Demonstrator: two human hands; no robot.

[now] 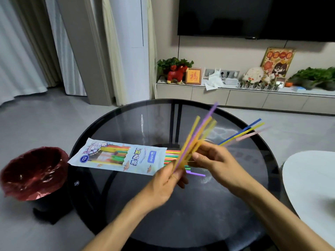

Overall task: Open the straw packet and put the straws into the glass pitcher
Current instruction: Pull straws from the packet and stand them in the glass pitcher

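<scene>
- Far left, beside the table, sits the bin with its red liner; it plays no part right now
- On the glass table lies your straw packet, already open at its right end, with a good number of straws still inside and their tips poking out toward your hands
- Your left hand is closed in a pinch around the lower end of a bunch of yellow and purple straws, which fan upward and away from you
- Your right hand is curled loosely, fingers touching the same bunch just above the left-hand grip; whether it truly clamps them I cannot tell
- Behind it a blue, a yellow and a pink straw slant up to the right, seemingly standing in the glass pitcher, whose body is too transparent to make out
- You look to be mid-transfer: next, square the bunch and carry it right, ends down into the pitcher mouth
</scene>
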